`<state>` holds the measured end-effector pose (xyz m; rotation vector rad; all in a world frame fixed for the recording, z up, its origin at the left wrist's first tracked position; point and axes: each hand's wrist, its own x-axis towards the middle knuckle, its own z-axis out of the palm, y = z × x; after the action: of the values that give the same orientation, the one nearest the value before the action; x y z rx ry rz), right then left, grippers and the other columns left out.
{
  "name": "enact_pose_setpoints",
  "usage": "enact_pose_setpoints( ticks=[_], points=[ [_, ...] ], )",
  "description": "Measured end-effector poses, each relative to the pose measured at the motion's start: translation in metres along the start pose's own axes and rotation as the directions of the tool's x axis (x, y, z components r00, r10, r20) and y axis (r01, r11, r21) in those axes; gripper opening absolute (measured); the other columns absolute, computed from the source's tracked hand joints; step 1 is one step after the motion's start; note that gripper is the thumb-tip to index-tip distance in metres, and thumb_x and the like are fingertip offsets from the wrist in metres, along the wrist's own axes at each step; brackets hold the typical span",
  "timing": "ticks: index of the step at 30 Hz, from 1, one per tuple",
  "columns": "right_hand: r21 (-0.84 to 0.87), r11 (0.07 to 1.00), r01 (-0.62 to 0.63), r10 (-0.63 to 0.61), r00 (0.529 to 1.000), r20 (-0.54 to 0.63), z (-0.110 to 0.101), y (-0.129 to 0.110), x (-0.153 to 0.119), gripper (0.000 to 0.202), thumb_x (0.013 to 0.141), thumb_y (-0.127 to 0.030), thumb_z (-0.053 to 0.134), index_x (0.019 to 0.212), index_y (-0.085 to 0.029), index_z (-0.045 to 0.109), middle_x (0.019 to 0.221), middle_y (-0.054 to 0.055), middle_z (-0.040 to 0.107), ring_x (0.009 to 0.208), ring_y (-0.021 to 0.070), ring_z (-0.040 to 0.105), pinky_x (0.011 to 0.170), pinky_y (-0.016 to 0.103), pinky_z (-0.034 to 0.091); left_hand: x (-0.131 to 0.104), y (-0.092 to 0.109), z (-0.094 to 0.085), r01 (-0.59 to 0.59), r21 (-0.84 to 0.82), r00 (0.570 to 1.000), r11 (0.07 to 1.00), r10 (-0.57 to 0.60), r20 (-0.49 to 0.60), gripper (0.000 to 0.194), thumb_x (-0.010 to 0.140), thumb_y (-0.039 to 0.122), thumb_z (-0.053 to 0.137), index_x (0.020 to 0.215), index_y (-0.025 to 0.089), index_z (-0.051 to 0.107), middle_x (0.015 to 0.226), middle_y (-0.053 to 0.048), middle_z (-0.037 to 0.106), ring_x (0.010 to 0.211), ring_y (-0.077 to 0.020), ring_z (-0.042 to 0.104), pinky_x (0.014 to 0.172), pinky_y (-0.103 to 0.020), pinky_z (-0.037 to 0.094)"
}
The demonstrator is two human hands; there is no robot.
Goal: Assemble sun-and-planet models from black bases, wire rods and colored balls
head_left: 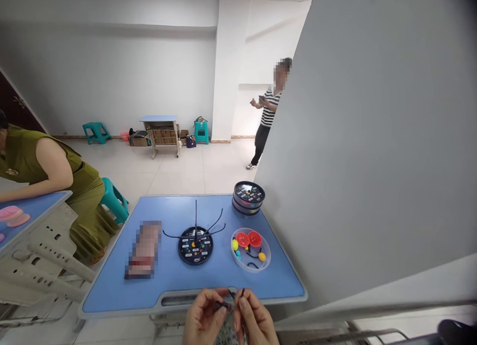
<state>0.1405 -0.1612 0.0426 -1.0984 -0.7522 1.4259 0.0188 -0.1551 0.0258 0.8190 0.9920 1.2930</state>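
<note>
Both hands are at the desk's front edge, close together. My left hand (209, 316) pinches a small dark piece (221, 304). My right hand (252, 317) grips a thin dark rod (243, 292), its fingers nearly touching the left ones. Beyond them on the blue desk (141, 298) stands a round black base (196, 253) with several thin black arms spreading from its centre. Right of it, a clear round tray (250, 269) holds red half shells (242, 239), yellow and blue pieces and curved black rods.
Stacked round black-rimmed containers (248, 198) stand at the desk's back right corner. A blurred flat item (145, 250) lies at left. A grey wall (365, 151) borders the right side. One person sits at left; another stands behind. Stools and a small desk (158, 119) are farther back.
</note>
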Motion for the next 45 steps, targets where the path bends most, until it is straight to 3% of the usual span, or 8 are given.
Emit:
enact_pose_setpoints(
  ticks=[2, 5, 9, 16, 20, 33, 39, 45],
  points=[
    [0.004, 1.000, -0.008, 0.008, 1.000, 0.025, -0.001, 0.003, 0.000, 0.045, 0.075, -0.065, 0.066, 0.076, -0.020, 0.061, 0.041, -0.008, 0.051, 0.033, 0.0061, 0.031, 0.039, 0.019, 0.027, 0.000, -0.003, 0.001, 0.001, 0.000, 1.000, 1.000, -0.001, 0.003, 0.028, 0.068, 0.044, 0.080, 0.074, 0.020, 0.068, 0.101, -0.012, 0.074, 0.085, -0.0220, 0.069, 0.080, -0.031, 0.052],
    [0.015, 1.000, -0.012, 0.011, 0.999, 0.042, -0.002, 0.007, 0.000, 0.045, 0.077, -0.065, 0.064, 0.079, -0.020, 0.060, 0.040, -0.008, 0.050, 0.033, 0.0052, 0.028, 0.039, 0.018, 0.023, 0.001, -0.004, 0.002, 0.012, -0.020, 0.999, 1.000, -0.012, 0.043, 0.028, 0.071, 0.045, 0.078, 0.075, 0.019, 0.068, 0.082, -0.006, 0.072, 0.071, -0.0176, 0.066, 0.070, -0.029, 0.053],
    [-0.032, 0.999, -0.019, 0.021, 0.997, 0.079, -0.005, 0.006, 0.001, 0.043, 0.073, -0.062, 0.069, 0.081, -0.020, 0.063, 0.045, -0.008, 0.050, 0.036, 0.0058, 0.034, 0.039, 0.017, 0.029, 0.001, -0.001, 0.003, 0.005, -0.043, 1.000, 0.999, -0.005, 0.018, 0.028, 0.070, 0.044, 0.080, 0.075, 0.019, 0.068, 0.071, -0.002, 0.068, 0.064, -0.0141, 0.062, 0.063, -0.025, 0.051],
    [-0.323, 0.914, 0.246, -0.232, 0.969, 0.081, -0.009, -0.004, 0.002, 0.025, 0.074, -0.048, 0.074, 0.080, -0.024, 0.077, 0.070, 0.002, 0.069, 0.052, 0.0135, 0.056, 0.053, 0.023, 0.048, 0.003, 0.004, 0.001, 0.014, -0.054, 1.000, 0.998, -0.015, -0.018, 0.031, 0.067, 0.045, 0.081, 0.074, 0.018, 0.067, 0.068, -0.002, 0.068, 0.062, -0.0148, 0.062, 0.061, -0.026, 0.051],
    [-0.388, 0.876, 0.287, -0.302, 0.953, 0.024, -0.012, -0.008, 0.003, 0.021, 0.077, -0.045, 0.073, 0.079, -0.024, 0.077, 0.073, 0.003, 0.072, 0.050, 0.0148, 0.059, 0.055, 0.023, 0.051, 0.003, 0.005, -0.002, 0.031, -0.043, 0.999, 0.999, -0.032, -0.031, 0.035, 0.065, 0.049, 0.081, 0.073, 0.018, 0.067, 0.074, -0.006, 0.072, 0.066, -0.0186, 0.066, 0.065, -0.030, 0.053],
    [-0.478, 0.790, 0.385, -0.374, 0.919, 0.124, -0.013, -0.007, 0.002, 0.019, 0.084, -0.038, 0.066, 0.082, -0.021, 0.075, 0.075, 0.003, 0.074, 0.046, 0.0122, 0.060, 0.051, 0.019, 0.051, 0.000, 0.012, 0.001, 0.067, -0.096, 0.998, 0.993, -0.068, -0.010, 0.032, 0.063, 0.045, 0.084, 0.072, 0.017, 0.071, 0.068, -0.002, 0.069, 0.065, -0.0131, 0.062, 0.065, -0.024, 0.051],
    [-0.484, 0.737, 0.471, -0.430, 0.880, 0.202, -0.018, -0.006, 0.002, 0.015, 0.085, -0.034, 0.065, 0.085, -0.023, 0.075, 0.077, 0.004, 0.074, 0.044, 0.0120, 0.059, 0.049, 0.020, 0.050, 0.001, 0.008, -0.003, 0.050, -0.063, 0.999, 0.997, -0.050, 0.008, 0.030, 0.066, 0.044, 0.083, 0.072, 0.018, 0.072, 0.069, -0.001, 0.068, 0.066, -0.0130, 0.062, 0.066, -0.023, 0.051],
    [-0.475, 0.767, 0.430, -0.391, 0.902, 0.184, -0.017, -0.003, 0.007, 0.015, 0.084, -0.035, 0.067, 0.086, -0.024, 0.076, 0.078, 0.004, 0.074, 0.045, 0.0119, 0.059, 0.049, 0.020, 0.051, 0.002, 0.002, -0.008, 0.045, -0.005, 0.998, 0.999, -0.044, 0.051, 0.029, 0.067, 0.044, 0.082, 0.075, 0.018, 0.072, 0.069, -0.001, 0.067, 0.066, -0.0125, 0.060, 0.067, -0.022, 0.050]
  ],
)
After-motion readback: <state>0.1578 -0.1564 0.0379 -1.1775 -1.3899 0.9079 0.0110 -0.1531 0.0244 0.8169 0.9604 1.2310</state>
